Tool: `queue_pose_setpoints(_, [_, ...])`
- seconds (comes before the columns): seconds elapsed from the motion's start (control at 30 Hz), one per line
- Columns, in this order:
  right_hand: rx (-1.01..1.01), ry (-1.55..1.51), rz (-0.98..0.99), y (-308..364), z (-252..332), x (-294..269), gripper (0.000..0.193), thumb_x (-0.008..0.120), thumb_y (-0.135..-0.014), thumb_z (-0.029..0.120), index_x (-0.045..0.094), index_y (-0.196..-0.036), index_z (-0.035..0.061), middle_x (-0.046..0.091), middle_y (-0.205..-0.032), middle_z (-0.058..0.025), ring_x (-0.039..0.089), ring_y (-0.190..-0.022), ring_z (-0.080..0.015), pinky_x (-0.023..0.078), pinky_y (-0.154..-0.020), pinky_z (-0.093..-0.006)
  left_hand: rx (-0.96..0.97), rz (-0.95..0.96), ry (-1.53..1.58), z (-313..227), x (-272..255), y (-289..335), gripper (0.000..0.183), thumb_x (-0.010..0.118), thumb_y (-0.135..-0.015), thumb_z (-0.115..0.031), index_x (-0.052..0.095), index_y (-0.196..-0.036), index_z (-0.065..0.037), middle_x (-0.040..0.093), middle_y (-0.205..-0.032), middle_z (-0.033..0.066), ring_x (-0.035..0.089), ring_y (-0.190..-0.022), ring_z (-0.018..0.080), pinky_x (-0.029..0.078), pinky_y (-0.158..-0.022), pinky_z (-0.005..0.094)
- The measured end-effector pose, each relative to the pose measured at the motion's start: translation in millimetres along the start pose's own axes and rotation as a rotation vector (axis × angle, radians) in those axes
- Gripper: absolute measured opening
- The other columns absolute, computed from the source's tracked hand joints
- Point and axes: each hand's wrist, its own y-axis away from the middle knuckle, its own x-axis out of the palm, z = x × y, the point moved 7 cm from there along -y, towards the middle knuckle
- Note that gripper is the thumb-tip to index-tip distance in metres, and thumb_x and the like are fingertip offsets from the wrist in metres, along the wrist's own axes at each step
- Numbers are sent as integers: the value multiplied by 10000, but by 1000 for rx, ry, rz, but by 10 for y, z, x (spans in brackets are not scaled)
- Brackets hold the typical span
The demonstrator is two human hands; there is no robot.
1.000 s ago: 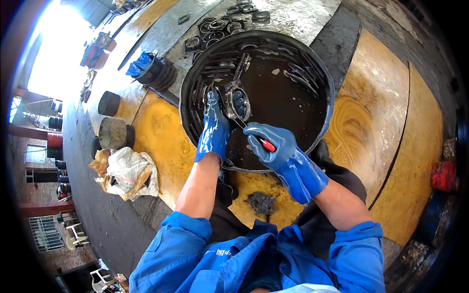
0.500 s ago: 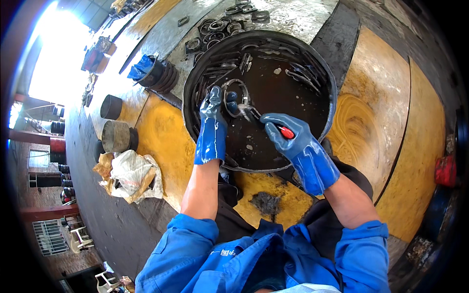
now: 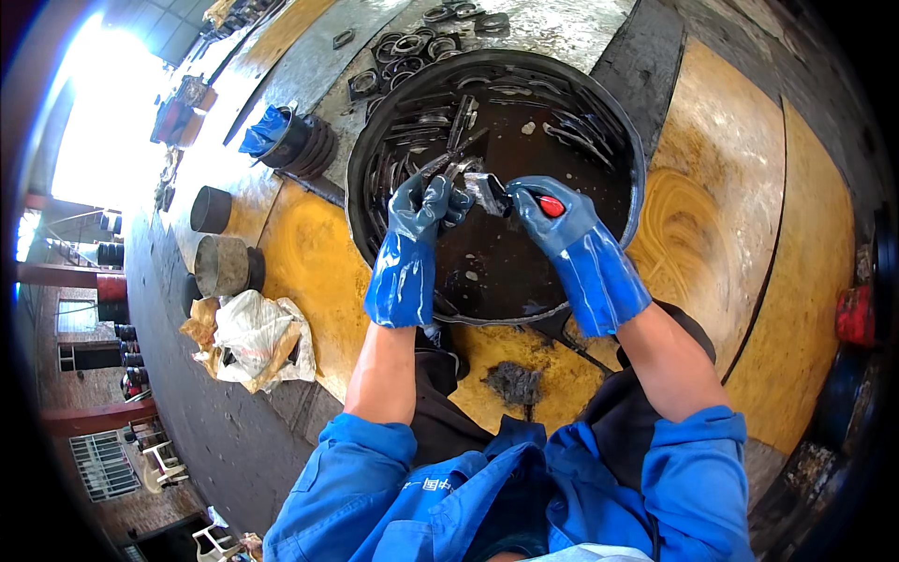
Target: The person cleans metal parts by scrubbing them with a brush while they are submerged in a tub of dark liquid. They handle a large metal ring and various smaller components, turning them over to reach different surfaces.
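My left hand (image 3: 419, 208), in a long blue rubber glove, is closed on a dark metal ring plate (image 3: 456, 155), now tilted nearly edge-on. My right hand (image 3: 560, 217), gloved the same way, grips a flat brush (image 3: 486, 193) with a red handle end. The bristles are beside the plate and the left fingers; whether they touch the plate I cannot tell. Both hands are over a wide round black basin (image 3: 641, 173) of dark liquid. Many similar metal plates (image 3: 582, 140) lie along its inner wall, partly under the liquid.
Beyond the basin lie more ring plates (image 3: 405, 47). To the left stand a dark bucket (image 3: 298, 140) with blue gloves on it, metal cylinders (image 3: 222, 264) and a crumpled white sack (image 3: 262, 328). A dark rag-like clump (image 3: 515, 382) lies on the yellow board before my legs.
The ring plate has turned from face-on to nearly edge-on in my left hand. My right hand has moved slightly up with the brush, whose head now shows broadside.
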Motion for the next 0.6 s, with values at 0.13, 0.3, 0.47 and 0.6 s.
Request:
queue_pose_setpoints(0.13, [119,14,9,-19,-93,42,180,708,-927,147,748,-1082,63,762,-959,-116,741,-870,-189,570,-802,-321,50,-1,-71,-10,-10,11,307,663,-1010,-319,691,-1049,-16,731,-797,49,621,-643,97,485,-597,259])
queue_pose_setpoints(0.3, [373,-165,111,-56,-431,89,181,689,-966,188,756,-1087,71,756,-892,-61,682,-746,-121,562,-716,-292,68,48,-114,92,-52,-52,398,669,-1000,-355,685,-1182,-2,729,-808,44,631,-665,95,488,-613,248])
queue_pose_setpoints(0.47, [476,-247,153,-44,-428,77,181,681,-976,181,757,-1093,66,758,-903,-55,679,-752,-117,563,-731,-284,17,45,-43,147,-87,-63,361,670,-1001,-362,677,-1097,-14,725,-806,46,615,-643,90,494,-605,252])
queue_pose_setpoints(0.6, [337,-296,176,-20,-288,77,170,694,-969,170,765,-1087,68,766,-929,-59,695,-809,-110,570,-770,-281,55,1,-11,14,2,2,346,665,-1007,-346,674,-1093,-11,726,-811,52,618,-647,94,498,-607,256])
